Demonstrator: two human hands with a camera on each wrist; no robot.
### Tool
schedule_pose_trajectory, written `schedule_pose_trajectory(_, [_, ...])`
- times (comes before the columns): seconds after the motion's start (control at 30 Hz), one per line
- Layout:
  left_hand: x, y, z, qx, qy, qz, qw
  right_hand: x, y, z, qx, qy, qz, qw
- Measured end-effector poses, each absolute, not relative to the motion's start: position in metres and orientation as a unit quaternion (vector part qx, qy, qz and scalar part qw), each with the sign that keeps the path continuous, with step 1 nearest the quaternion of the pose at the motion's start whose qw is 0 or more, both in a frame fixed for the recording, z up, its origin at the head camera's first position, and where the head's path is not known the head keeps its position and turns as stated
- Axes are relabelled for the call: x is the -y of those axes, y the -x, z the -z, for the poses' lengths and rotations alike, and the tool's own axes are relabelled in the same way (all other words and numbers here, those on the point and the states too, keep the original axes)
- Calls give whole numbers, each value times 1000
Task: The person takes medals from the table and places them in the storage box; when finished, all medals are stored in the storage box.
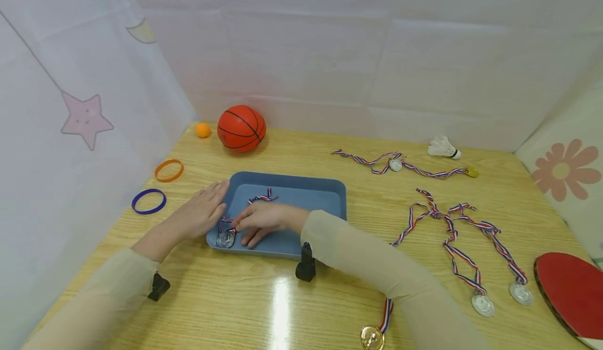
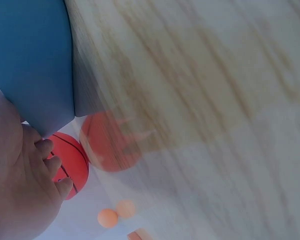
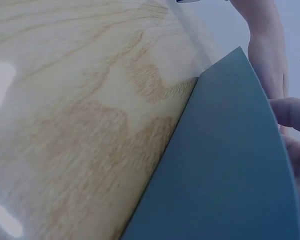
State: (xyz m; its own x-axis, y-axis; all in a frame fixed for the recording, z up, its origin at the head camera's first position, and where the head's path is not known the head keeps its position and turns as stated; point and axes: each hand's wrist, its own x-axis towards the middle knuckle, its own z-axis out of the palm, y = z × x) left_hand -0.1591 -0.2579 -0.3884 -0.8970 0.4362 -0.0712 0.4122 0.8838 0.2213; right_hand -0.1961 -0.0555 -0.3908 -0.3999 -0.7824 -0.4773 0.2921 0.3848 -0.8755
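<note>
A blue tray (image 1: 301, 182) sits on the wooden table in the head view. My left hand (image 1: 200, 211) rests against its left rim, fingers straight and together. Inside the tray, near its front left corner, lies a silver medal (image 1: 225, 239) on a red, white and blue ribbon. Over the tray is my right hand (image 1: 268, 221), its fingertips right at this ribbon and its fingers spread loosely. More striped ribbon (image 1: 264, 197) shows farther back in the tray. The left wrist view has the left hand (image 2: 25, 175) beside the tray's outer wall (image 2: 35, 55).
Behind the tray stand a red basketball (image 1: 242, 128) and an orange ball (image 1: 203, 130). Orange (image 1: 169, 170) and purple wristbands lie left. Right of it are several ribboned medals, including a gold medal (image 1: 372, 337), a shuttlecock (image 1: 444, 147) and a red paddle (image 1: 572, 292).
</note>
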Motion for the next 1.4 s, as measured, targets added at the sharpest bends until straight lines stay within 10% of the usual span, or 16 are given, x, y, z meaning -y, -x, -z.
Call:
schedule_pose_trajectory(0.37, [256, 158, 386, -968, -220, -104, 63, 44, 209, 382, -770, 188, 480, 376])
schedule_pose_trajectory(1.4, [265, 160, 386, -961, -225, -143, 71, -12, 213, 346, -730, 278, 490, 386])
